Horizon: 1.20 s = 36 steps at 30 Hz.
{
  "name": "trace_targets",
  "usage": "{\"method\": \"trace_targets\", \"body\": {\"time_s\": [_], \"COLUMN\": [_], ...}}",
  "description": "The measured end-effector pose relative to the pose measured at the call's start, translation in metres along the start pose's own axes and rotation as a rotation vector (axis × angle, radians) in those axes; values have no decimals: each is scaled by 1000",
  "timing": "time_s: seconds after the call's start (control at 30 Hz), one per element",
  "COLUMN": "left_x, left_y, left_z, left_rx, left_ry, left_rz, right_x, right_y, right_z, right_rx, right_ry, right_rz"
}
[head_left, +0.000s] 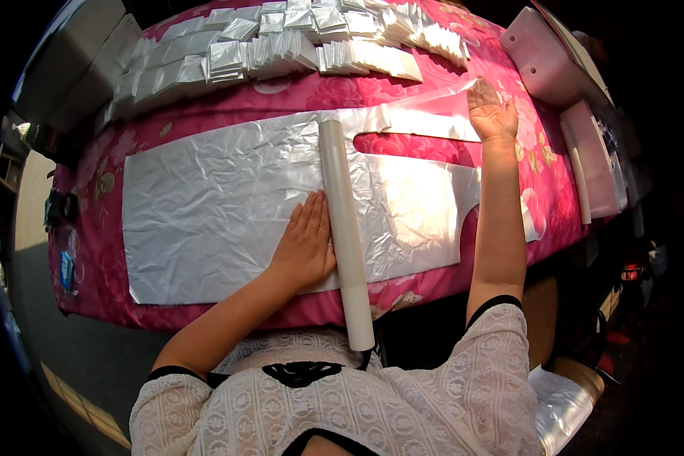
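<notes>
A thin white plastic sheet [205, 205] lies spread and crinkled over the table, shaped like a disposable apron with a rounded cut-out and straps at its right end. Across it, near the middle, rests a long white tube [340, 213] whose near end sticks out past the table edge. My left hand [304, 237] is flat on the sheet, fingers together and extended, its side against the tube. At the far right my right hand [494, 118] is palm up with fingers stretched out. The tip of the upper strap [433, 99] meets its fingers; whether it passes behind them is hard to see.
Rows of folded white plastic packets [281, 53] line the table's far side. A pink floral cloth [296, 90] covers the table. Pale boxes stand at the far left [83, 68] and far right [543, 53]. A small blue packet [67, 270] lies at the left edge.
</notes>
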<state>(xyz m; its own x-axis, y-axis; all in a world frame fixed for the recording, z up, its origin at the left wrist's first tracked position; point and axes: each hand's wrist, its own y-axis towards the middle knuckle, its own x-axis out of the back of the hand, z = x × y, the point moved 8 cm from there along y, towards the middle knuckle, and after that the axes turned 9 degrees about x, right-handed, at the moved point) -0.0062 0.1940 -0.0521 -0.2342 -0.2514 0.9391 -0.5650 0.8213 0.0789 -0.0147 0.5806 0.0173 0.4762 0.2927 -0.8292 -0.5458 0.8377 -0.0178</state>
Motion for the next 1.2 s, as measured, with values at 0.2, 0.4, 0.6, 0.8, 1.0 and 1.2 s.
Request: {"method": "trace_targets", "body": {"time_s": [0.2, 0.4, 0.6, 0.8, 1.0, 1.2], "left_x": [-1, 23, -13, -10, -17, -2], "left_y": [-2, 0, 3, -1, -7, -5], "left_z": [2, -7, -2, -1, 12, -1], "left_rx": [1, -25, -39, -37, -15, -7], "left_ry": [-6, -277, 7, -3, 94, -67], "left_rz": [3, 17, -122, -95, -228, -105], "right_x": [-161, -210, -207, -256, -180, -50], "right_y": [-108, -267, -410, -476, -392, -297], "right_z": [-30, -272, -414, -348, -208, -100], "right_rx": [-38, -235, -627, -483, 13, 282], "right_ry": [-191, -490, -972, -722, -854, -1487], "right_rz": [415, 700, 1124, 1595, 1718, 1335]}}
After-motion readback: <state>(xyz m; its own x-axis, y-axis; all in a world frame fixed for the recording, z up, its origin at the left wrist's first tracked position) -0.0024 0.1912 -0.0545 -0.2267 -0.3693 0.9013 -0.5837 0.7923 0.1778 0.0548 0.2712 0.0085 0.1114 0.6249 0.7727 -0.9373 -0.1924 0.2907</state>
